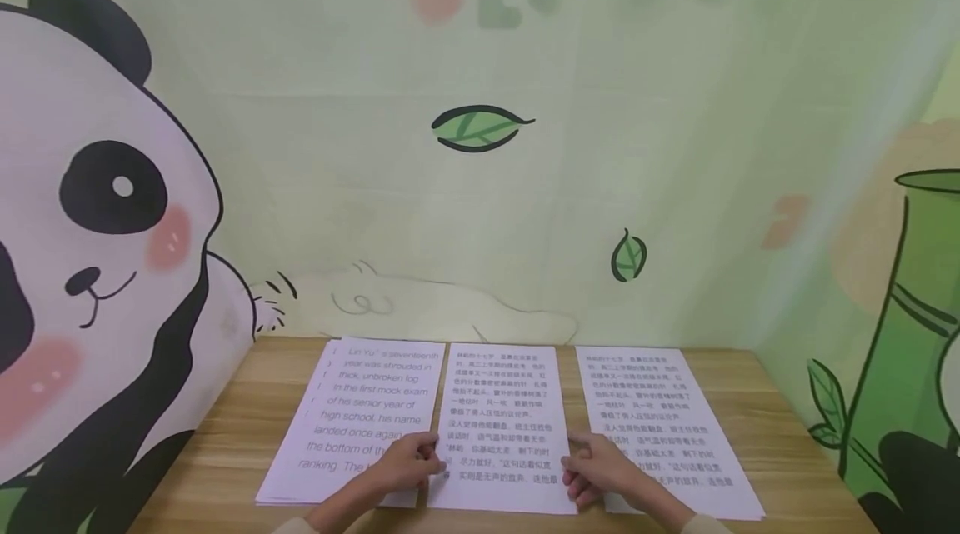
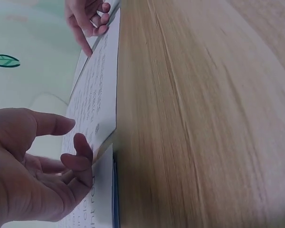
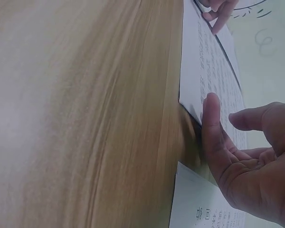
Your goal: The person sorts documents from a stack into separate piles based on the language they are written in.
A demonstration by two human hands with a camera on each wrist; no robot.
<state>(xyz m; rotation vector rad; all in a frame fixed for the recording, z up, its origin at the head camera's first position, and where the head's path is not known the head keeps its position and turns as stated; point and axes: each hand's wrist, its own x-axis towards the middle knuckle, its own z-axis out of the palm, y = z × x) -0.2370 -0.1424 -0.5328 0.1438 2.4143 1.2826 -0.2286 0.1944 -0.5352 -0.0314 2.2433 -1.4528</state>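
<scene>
Three stacks of printed paper lie side by side on a wooden table. My left hand is at the left edge of the middle stack, across the gap from the left stack of English text. At the middle stack's right edge is my right hand, its wrist overlapping the right stack in the head view. In the left wrist view, the left thumb and fingers are apart and loosely bent. The right wrist view shows the right thumb and index fingertip apart beside the sheet's edge.
The wooden tabletop extends in front of and beside the papers. Behind it hangs a pale green backdrop printed with a panda, leaves and bamboo. The left stack's sheets are slightly uneven along their left side.
</scene>
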